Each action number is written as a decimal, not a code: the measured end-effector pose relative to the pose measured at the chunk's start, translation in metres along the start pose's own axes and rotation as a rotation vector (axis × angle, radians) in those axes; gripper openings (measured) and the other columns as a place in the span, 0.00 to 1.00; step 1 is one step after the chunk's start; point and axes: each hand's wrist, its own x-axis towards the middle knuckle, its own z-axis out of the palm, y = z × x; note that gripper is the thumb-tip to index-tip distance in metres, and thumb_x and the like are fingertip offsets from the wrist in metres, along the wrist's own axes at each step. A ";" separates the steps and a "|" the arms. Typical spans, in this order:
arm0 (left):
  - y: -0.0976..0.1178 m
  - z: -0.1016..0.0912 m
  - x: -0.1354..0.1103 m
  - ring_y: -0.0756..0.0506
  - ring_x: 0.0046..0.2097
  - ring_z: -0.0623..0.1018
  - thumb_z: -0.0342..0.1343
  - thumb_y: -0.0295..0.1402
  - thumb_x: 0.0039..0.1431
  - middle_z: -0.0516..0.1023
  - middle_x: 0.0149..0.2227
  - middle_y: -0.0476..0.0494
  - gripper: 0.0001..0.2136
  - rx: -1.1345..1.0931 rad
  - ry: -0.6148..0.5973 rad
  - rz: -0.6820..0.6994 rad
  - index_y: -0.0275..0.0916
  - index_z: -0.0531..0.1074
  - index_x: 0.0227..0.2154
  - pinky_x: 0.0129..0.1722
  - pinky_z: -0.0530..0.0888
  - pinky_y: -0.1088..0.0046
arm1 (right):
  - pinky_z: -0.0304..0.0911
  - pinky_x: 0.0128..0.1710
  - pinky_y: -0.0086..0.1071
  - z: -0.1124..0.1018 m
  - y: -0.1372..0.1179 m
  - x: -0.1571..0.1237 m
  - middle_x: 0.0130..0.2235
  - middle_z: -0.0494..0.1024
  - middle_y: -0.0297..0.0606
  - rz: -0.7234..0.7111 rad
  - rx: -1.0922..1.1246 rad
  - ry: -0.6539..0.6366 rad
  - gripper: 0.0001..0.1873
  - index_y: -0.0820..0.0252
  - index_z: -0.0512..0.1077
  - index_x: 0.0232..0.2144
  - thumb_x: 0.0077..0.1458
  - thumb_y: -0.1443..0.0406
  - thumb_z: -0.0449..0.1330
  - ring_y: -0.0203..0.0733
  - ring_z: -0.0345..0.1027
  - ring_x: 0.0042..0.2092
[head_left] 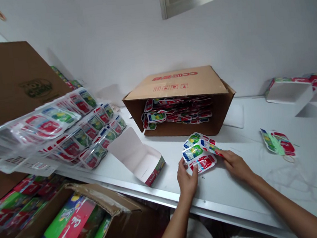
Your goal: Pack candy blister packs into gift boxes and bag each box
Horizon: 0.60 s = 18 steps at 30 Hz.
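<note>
My left hand [188, 179] is closed on the near edge of a can-shaped cola and lemon sachet pack [202, 164], thumb on top. Between the fingertips of my right hand [236, 165] is another sachet pack [210, 147], tilted and overlapping the first. Further sachet packs [195, 138] show just behind them. Beyond my hands a brown carton [177, 83] lies on its side, its opening toward me, with many sachet packs [174, 111] stacked inside. Left of my hands an open small display box [142, 161] stands on the white table [236, 197], its lid up.
Clear plastic trays [51, 144] of sachet packs lean at the left by a large carton [11, 80]. Below the table edge, another carton [122, 208] holds printed boxes [73, 224]. On the right lie banded sachet packs [278, 143] and an open box [289, 90].
</note>
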 end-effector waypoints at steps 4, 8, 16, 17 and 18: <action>0.013 -0.001 0.019 0.36 0.52 0.73 0.62 0.48 0.49 0.70 0.54 0.31 0.30 -0.216 0.107 -0.151 0.37 0.66 0.52 0.52 0.68 0.59 | 0.66 0.50 0.42 -0.023 -0.024 -0.005 0.50 0.76 0.43 0.206 0.299 0.176 0.18 0.54 0.67 0.52 0.61 0.59 0.50 0.49 0.70 0.51; 0.025 -0.005 0.029 0.36 0.52 0.75 0.55 0.58 0.51 0.72 0.53 0.27 0.35 -0.429 -0.018 -0.173 0.35 0.65 0.52 0.48 0.72 0.59 | 0.69 0.42 0.38 -0.037 -0.051 0.002 0.40 0.80 0.40 0.392 0.738 0.059 0.20 0.57 0.68 0.44 0.55 0.51 0.59 0.48 0.74 0.40; 0.025 -0.029 0.001 0.48 0.35 0.77 0.67 0.42 0.49 0.78 0.34 0.45 0.18 -0.666 -0.215 -0.135 0.37 0.71 0.37 0.36 0.71 0.73 | 0.68 0.38 0.39 0.002 -0.054 0.002 0.37 0.80 0.42 0.595 0.604 0.046 0.30 0.59 0.68 0.41 0.53 0.40 0.51 0.49 0.75 0.37; 0.023 -0.036 -0.002 0.49 0.33 0.76 0.67 0.41 0.49 0.77 0.32 0.48 0.16 -0.647 -0.198 -0.097 0.37 0.70 0.35 0.34 0.70 0.75 | 0.67 0.38 0.39 0.006 -0.048 0.003 0.36 0.79 0.43 0.672 0.510 0.107 0.31 0.59 0.68 0.42 0.51 0.40 0.53 0.50 0.75 0.37; 0.021 -0.043 -0.003 0.50 0.32 0.74 0.67 0.39 0.49 0.76 0.30 0.50 0.15 -0.628 -0.195 -0.071 0.37 0.70 0.33 0.33 0.69 0.77 | 0.67 0.38 0.40 0.011 -0.041 0.005 0.35 0.79 0.42 0.715 0.448 0.136 0.32 0.60 0.68 0.43 0.47 0.41 0.58 0.51 0.75 0.37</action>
